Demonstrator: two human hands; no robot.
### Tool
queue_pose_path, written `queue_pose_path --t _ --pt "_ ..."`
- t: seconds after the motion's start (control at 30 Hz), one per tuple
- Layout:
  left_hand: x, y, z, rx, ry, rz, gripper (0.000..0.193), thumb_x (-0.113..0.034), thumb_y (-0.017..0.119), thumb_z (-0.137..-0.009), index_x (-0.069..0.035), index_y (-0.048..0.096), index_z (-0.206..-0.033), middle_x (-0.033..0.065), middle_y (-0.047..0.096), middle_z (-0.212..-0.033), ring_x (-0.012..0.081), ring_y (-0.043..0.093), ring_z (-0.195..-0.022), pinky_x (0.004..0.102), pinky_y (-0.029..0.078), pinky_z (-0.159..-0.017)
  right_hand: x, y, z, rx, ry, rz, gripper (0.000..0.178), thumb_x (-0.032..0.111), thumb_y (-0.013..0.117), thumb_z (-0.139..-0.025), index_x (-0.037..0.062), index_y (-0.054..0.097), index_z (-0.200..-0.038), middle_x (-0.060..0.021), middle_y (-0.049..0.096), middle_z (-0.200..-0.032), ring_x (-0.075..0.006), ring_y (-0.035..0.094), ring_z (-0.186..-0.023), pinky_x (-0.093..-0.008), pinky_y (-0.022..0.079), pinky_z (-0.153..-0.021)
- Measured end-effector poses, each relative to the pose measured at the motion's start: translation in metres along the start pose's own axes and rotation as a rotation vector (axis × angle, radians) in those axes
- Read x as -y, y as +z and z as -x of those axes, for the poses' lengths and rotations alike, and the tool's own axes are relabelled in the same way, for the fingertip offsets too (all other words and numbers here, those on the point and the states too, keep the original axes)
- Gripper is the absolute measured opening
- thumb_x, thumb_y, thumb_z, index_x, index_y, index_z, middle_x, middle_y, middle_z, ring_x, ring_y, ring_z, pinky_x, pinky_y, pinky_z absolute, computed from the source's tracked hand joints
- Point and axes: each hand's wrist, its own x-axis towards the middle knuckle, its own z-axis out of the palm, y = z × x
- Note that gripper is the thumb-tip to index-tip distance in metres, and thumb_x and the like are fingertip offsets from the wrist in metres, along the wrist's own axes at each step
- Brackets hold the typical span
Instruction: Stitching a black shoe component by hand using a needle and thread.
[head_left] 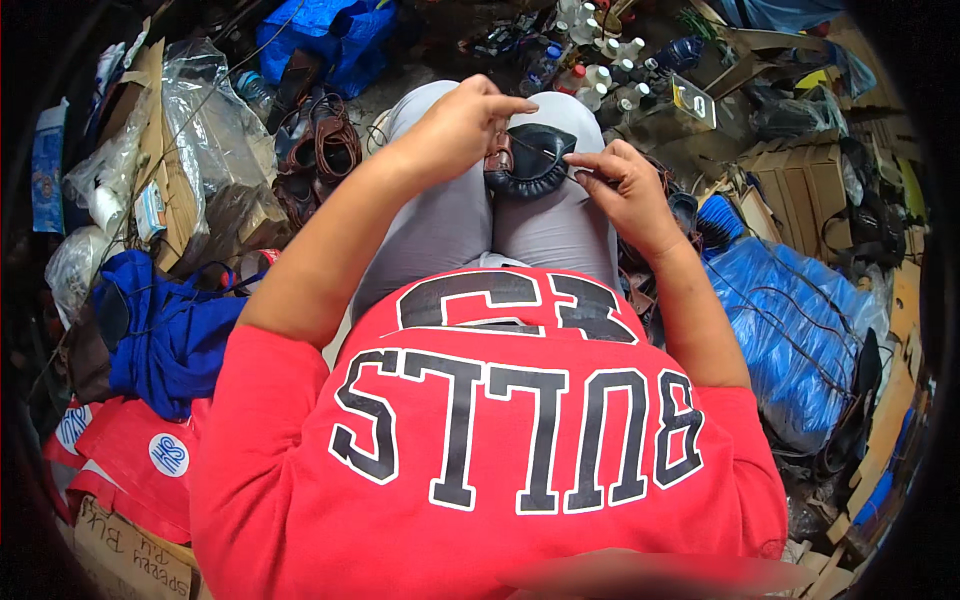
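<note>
A black and dark brown leather shoe (pixel 537 172), with a gathered seam round its toe, lies over my thighs near the knees. My left hand (pixel 470 125) is closed at its brown side, the index finger reaching out over the top; the grip itself is partly hidden. A thin dark strand seems to cross the shoe's opening. At the black end, my right hand (pixel 630 190) pinches thumb and forefinger together close to the edge. Whatever sits in that pinch is too small to make out.
Several brown leather shoes (pixel 320 145) are heaped left of my knees. Plastic bottles (pixel 600 70) crowd the floor ahead. A blue plastic-wrapped bundle (pixel 790 330) lies at right beside cardboard (pixel 800 185). Blue cloth (pixel 165 325) and red bags (pixel 140 450) lie at left.
</note>
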Motion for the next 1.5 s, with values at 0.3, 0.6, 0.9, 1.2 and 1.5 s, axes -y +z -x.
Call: queue_pose_path --t 0.3,0.6,0.9,1.2,1.5 --pt "-0.001 0.029 0.022 -0.326 0.272 -0.533 0.01 -0.006 0.069 -0.069 -0.009 0.069 -0.079 0.007 0.058 -0.074 0.0242 0.058 -0.07 0.0329 0.046 -0.061 0.002 0.022 0.021 -0.126 -0.192 0.397 0.032 0.007 0.062 -0.075 0.0132 0.065 -0.106 -0.0068 0.051 -0.073 -0.0253 0.051 -0.07 -0.0365 0.037 -0.074" --pt "0.001 0.022 0.019 -0.111 0.104 0.038 0.021 -0.001 0.071 -0.071 -0.012 0.072 -0.089 0.0016 0.048 -0.069 0.0133 0.049 -0.07 0.0265 0.043 -0.063 -0.008 0.005 0.01 0.025 0.118 -0.075 0.03 0.004 0.06 -0.08 0.0145 0.067 -0.106 -0.0048 0.047 -0.074 -0.0156 0.05 -0.066 -0.028 0.041 -0.064" --pt "0.013 0.02 0.004 -0.072 0.088 0.034 0.028 0.004 0.068 -0.071 -0.014 0.073 -0.092 0.0009 0.044 -0.074 0.0134 0.047 -0.07 0.026 0.043 -0.062 -0.02 -0.013 -0.012 0.185 0.112 -0.096 0.025 0.002 0.055 -0.082 0.0109 0.068 -0.101 -0.0002 0.045 -0.082 -0.0105 0.045 -0.079 -0.0227 0.038 -0.071" --pt "0.013 0.022 0.004 -0.116 0.148 -0.124 0.027 0.002 0.069 -0.07 -0.016 0.073 -0.09 0.0018 0.046 -0.07 0.0152 0.045 -0.068 0.0266 0.041 -0.063 -0.024 -0.014 -0.014 0.195 0.121 -0.165 0.027 -0.001 0.055 -0.078 0.0082 0.069 -0.1 0.0008 0.046 -0.082 -0.0094 0.046 -0.08 -0.0213 0.038 -0.072" --pt "0.015 0.021 0.004 -0.085 0.116 0.034 0.023 0.001 0.068 -0.072 -0.014 0.073 -0.09 0.0018 0.047 -0.068 0.0141 0.044 -0.068 0.0257 0.04 -0.064 -0.03 -0.016 -0.013 0.242 0.16 -0.268 0.026 0.001 0.058 -0.08 0.0088 0.069 -0.102 0.0005 0.048 -0.085 -0.0096 0.047 -0.082 -0.021 0.038 -0.075"
